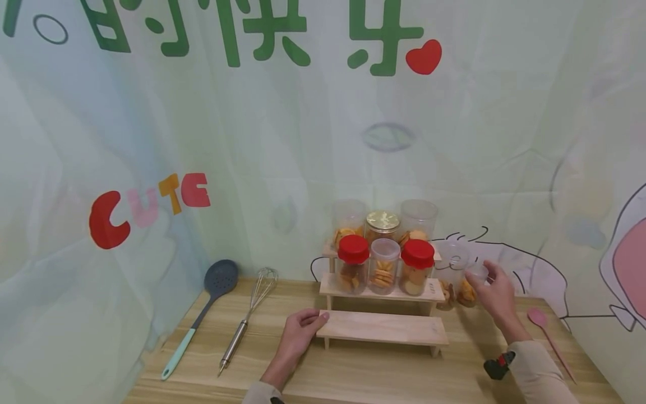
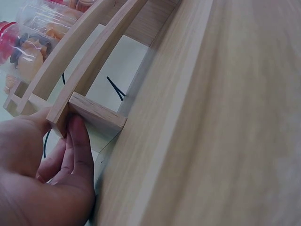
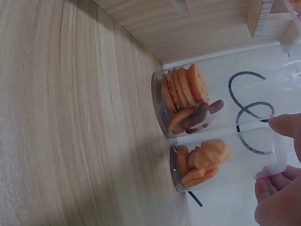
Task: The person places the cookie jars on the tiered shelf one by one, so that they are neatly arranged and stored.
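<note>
My left hand (image 1: 301,335) pinches the left end of the lowest board (image 1: 383,326) of a stepped wooden stand; in the left wrist view, thumb and fingers (image 2: 80,146) clasp its corner beside a leg. To the right of the stand, my right hand (image 1: 495,292) grips a clear jar (image 3: 202,162) near its top. Orange-brown cookies lie in its bottom, and it stands upright on the table. Close beside it is a wider clear jar (image 3: 181,101) of round cookies and a chocolate-coloured piece. My right palm is mostly outside the right wrist view.
Two red-lidded jars (image 1: 353,264) flank a clear cookie jar (image 1: 384,269) on the middle board. Behind them, a gold-lidded jar (image 1: 382,221) stands between clear jars (image 1: 419,216). Left lie a slotted turner (image 1: 220,278) and whisk (image 1: 247,320); right, a pink spoon (image 1: 539,320). A printed cloth hangs behind.
</note>
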Demonstrator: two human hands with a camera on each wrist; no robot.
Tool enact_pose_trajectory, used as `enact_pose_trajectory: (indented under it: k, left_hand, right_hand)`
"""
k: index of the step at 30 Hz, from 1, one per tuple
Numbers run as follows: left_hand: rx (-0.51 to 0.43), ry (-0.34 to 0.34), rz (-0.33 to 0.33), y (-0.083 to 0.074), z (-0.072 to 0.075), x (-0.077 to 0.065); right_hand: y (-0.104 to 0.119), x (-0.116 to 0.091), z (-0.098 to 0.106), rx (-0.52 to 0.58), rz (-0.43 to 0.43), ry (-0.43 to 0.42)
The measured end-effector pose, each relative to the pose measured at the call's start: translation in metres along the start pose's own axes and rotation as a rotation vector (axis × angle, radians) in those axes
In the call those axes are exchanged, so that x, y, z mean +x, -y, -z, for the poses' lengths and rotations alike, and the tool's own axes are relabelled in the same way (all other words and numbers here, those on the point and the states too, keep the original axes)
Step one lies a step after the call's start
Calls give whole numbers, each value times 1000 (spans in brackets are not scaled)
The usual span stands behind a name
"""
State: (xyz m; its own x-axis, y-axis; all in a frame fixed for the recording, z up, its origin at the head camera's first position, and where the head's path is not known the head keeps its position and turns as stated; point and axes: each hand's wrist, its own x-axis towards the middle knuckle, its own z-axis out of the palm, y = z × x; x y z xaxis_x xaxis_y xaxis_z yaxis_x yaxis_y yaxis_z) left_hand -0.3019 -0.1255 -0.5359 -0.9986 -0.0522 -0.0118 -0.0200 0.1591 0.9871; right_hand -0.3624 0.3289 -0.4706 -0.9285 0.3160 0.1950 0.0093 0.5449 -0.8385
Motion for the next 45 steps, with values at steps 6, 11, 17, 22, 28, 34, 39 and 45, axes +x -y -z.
enact_pose_trajectory:
  k: [6,11,17,22,28,34,39,45]
  left_hand:
    - [6,-4,-3,-1,0,0]
    - [6,-4,0,-1,-1,0]
    - [8,0,8,-1,-1,-1]
    - [10,1,12,-3,-2,-2]
    - [1,-3,4,-2,-1,-1]
    - [-7,-5,7,-1,-1,-1]
    - [-11,-6,6,-1,0,-2]
    - [-17,4,7,-17,1,-11]
  right_hand:
    - [-3,-1,0,-1,-8,4]
    - [-6,-2,-1,22,-32,8]
    - [-9,-5,1,38,-77,-10]
    - [-11,-11,5,49,-41,-49]
    - [-8,-25,12,50,-10,-79]
    - [2,-39,18,65,18,-108]
    - [14,-54,23,40,68,-131]
    - [30,-71,24,42,133,-148]
